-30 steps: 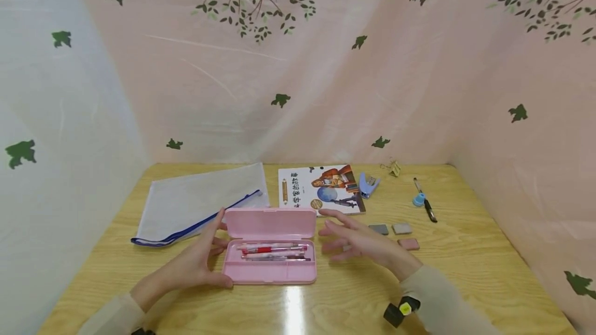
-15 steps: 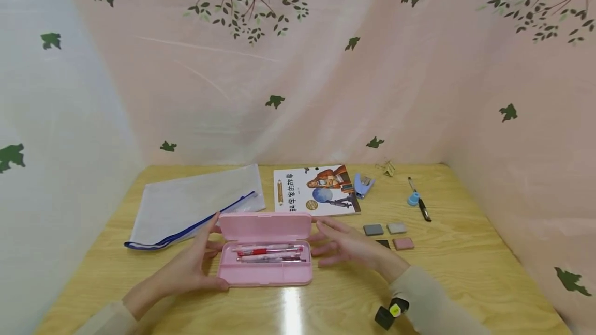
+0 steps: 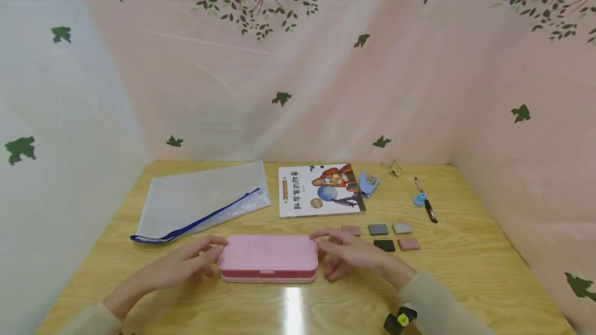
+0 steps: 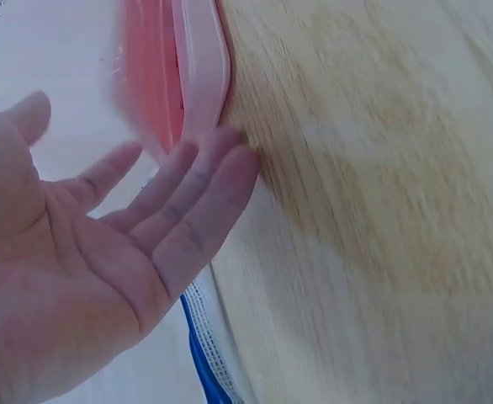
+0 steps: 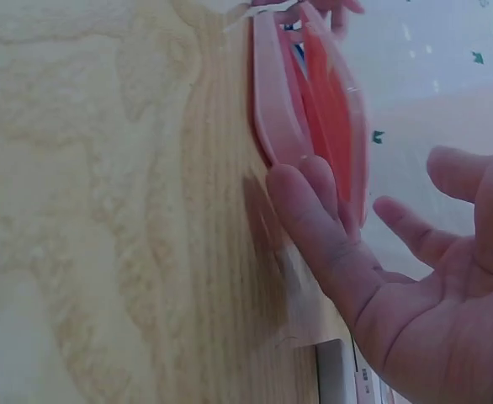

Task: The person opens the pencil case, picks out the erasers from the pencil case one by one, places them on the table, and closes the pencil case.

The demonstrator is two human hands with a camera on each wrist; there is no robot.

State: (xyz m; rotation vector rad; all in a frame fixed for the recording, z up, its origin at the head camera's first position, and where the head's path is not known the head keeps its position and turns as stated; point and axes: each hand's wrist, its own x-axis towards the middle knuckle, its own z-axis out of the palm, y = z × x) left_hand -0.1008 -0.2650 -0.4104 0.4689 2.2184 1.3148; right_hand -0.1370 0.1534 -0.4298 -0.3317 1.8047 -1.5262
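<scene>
A pink pencil case (image 3: 268, 253) stands on the table in front of me, its lid tipped most of the way down with a gap at the front. The pens inside are hidden in the head view. At its left end is my left hand (image 3: 182, 262), fingertips by the lid's corner. My right hand (image 3: 356, 255) is at the opposite end, index fingertip at the lid's back corner. Relaxed, slightly bent fingers show on the left hand (image 4: 103, 227) in its wrist view. In the right wrist view, fingertips of the right hand (image 5: 398, 286) lie against the case's end.
Behind the case lie a mesh zip bag (image 3: 200, 198) and a picture-covered book (image 3: 321, 190). Several erasers (image 3: 378, 229) lie to the right. Farther right are a blue stapler-like tool (image 3: 369, 185), a gold binder clip (image 3: 395, 168) and a black pen (image 3: 430, 211).
The pencil case's lid has swung forward and down from upright, covering the pens. Both hands have moved with it, staying at the two ends of the case.
</scene>
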